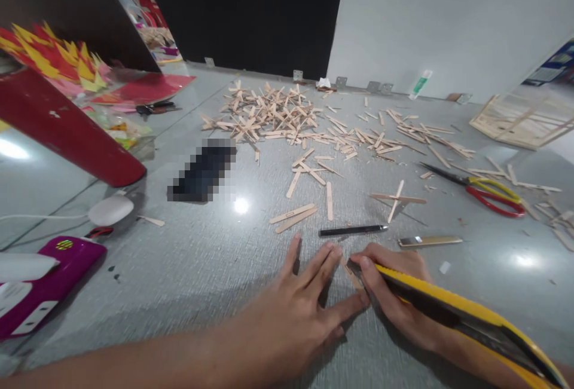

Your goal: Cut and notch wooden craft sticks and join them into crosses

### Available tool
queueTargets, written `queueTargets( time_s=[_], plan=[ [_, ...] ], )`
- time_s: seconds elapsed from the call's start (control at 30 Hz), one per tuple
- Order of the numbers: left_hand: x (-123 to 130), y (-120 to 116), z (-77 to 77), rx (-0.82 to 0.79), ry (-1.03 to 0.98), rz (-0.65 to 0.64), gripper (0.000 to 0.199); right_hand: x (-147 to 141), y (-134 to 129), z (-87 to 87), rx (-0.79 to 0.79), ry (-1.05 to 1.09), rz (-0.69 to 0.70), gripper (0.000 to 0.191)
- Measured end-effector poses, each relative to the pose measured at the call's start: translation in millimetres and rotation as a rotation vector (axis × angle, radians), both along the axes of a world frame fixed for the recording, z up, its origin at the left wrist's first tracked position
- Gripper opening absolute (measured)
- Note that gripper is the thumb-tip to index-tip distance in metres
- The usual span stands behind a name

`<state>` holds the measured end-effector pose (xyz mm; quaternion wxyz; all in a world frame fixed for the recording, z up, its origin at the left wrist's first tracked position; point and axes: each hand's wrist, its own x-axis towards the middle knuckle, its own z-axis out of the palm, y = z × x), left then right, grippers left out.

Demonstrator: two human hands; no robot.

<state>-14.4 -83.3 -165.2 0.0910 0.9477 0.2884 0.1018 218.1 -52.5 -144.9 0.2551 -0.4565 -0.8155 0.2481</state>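
Note:
My left hand (pixel 300 308) lies on the grey surface with fingers spread. Its index fingertip and thumb are at either end of a short wooden craft stick (pixel 352 273), apparently steadying it. My right hand (pixel 399 281) is closed round a yellow and black utility knife (pixel 448 311). The knife's tip is down at that stick; the blade is mostly hidden by my fingers. Just beyond my hands lie a black pen-like tool (pixel 353 230) and a gold-coloured cutter (pixel 429 241). Two loose craft sticks (pixel 293 217) rest ahead of my left fingertips.
Craft sticks form a large pile (pixel 269 111) at the back. Red-and-yellow-handled scissors (pixel 475 189) lie right, near a crossed stick piece (pixel 397 199). A blurred dark object (pixel 204 171), a red cylinder (pixel 76 126) and a purple device (pixel 58 281) are on the left.

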Motion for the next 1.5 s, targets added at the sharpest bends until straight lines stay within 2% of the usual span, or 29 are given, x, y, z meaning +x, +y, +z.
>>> queueTargets(
  time_s=[0.3,0.53,0.7,0.93,1.1,1.27,1.5],
  plan=[
    [1.5,-1.3,-1.4,0.025,-0.006,0.005,0.068,6.5,-0.1,-9.8,0.088,-0.025,0.084,0.031],
    [1.4,1.0,4.2,0.005,0.031,-0.01,0.067,8.9,-3.1,-10.6,0.138,-0.042,0.069,0.034],
    [2.5,1.6,4.7,0.013,0.028,-0.043,0.08,6.6,-2.7,-5.6,0.1,0.0,0.043,0.036],
    [5.4,2.2,10.8,-0.03,-0.005,-0.02,0.055,1.9,1.1,2.9,-0.019,0.194,-0.122,0.02],
    [4.9,3.1,15.2,-0.062,-0.004,0.015,0.056,-0.6,2.3,8.1,-0.144,0.174,-0.099,0.035],
    [3.8,2.6,15.2,-0.05,-0.011,0.01,0.056,-0.5,2.5,5.7,-0.125,0.179,-0.056,0.036],
    [4.5,1.9,12.8,-0.009,0.003,0.011,0.072,-1.6,3.0,0.9,-0.063,0.186,-0.054,0.034]
  ],
)
